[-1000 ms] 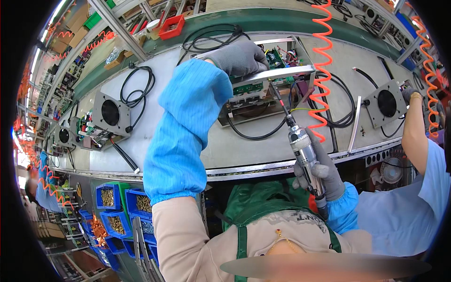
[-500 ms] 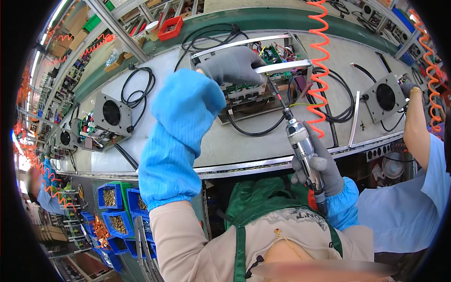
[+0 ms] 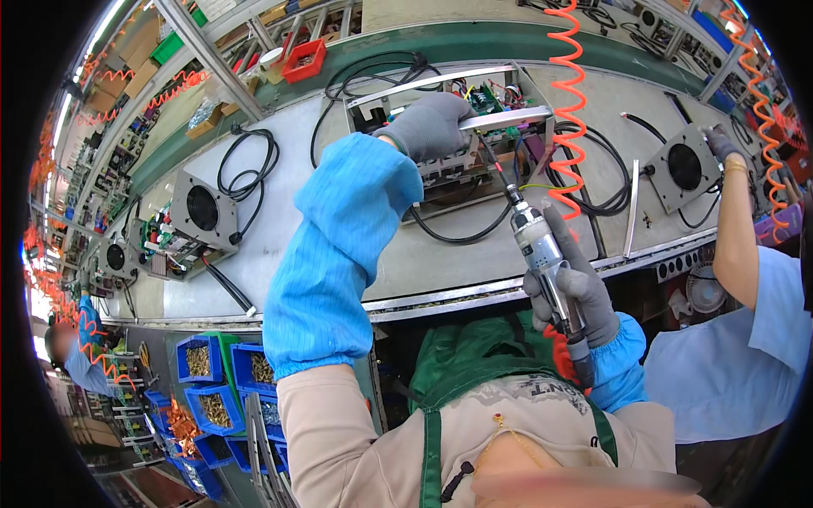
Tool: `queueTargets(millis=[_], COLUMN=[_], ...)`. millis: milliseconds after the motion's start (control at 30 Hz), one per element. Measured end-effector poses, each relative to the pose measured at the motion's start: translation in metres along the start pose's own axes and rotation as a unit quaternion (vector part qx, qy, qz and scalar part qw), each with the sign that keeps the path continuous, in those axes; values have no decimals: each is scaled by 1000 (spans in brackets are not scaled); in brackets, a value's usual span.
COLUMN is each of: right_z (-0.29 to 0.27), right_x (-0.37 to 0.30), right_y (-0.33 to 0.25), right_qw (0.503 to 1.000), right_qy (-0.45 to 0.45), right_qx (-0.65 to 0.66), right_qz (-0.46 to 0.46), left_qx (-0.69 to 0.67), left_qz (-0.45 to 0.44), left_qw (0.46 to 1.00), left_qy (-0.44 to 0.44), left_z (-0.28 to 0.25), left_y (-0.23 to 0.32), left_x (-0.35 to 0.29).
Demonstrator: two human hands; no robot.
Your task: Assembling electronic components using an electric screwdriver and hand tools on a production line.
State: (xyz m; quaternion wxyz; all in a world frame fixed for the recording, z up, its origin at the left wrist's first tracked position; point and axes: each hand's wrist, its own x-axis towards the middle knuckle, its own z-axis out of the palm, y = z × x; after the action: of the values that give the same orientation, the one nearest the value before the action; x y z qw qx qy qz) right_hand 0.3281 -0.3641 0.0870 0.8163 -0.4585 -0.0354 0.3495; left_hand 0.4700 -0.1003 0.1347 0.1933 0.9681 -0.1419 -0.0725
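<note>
On the bench stands an open metal chassis with green circuit boards and loose wires inside. My left hand, in a grey glove and blue sleeve, is closed on the left end of the metal strip along the chassis's near upper edge. My right hand, also gloved, is wrapped around a silver air screwdriver. Its long bit slants up and left, its tip at the underside of the strip. Whether the tip sits in a screw is too small to tell.
An orange coiled air hose hangs right of the chassis. Black cables loop behind it. Fan units stand at left and right; a co-worker's gloved hand touches the right one. Blue bins of small metal parts sit lower left.
My left hand has drawn in, its fingers more curled at the strip's end. The co-worker's hand has shifted up and left on the fan unit. The screwdriver keeps its place at the strip.
</note>
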Motion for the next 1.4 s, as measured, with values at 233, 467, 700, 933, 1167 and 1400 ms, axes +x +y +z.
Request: queueTargets(millis=[233, 467, 700, 933, 1167, 1400], right_z=[18, 19, 19, 5, -6, -32], right_x=[2, 3, 6, 13, 13, 19], right_y=[4, 5, 10, 7, 1, -7], right_qw=[988, 991, 986, 992, 985, 972], right_qy=[75, 65, 67, 67, 53, 43], right_qx=[-133, -112, -153, -96, -166, -229], right_qz=[-14, -20, -19, -37, -13, -23], left_qx=[47, 38, 3, 119, 44, 122], left_qz=[28, 19, 3, 52, -145, -180], left_qw=[998, 999, 1000, 914, 905, 904], left_qy=[7, 3, 16, 385, 397, 369], left_z=[4, 4, 1, 14, 43, 49], left_y=[-10, -8, -5, -46, -48, -44], left_x=[6, 6, -4, -93, -101, -90])
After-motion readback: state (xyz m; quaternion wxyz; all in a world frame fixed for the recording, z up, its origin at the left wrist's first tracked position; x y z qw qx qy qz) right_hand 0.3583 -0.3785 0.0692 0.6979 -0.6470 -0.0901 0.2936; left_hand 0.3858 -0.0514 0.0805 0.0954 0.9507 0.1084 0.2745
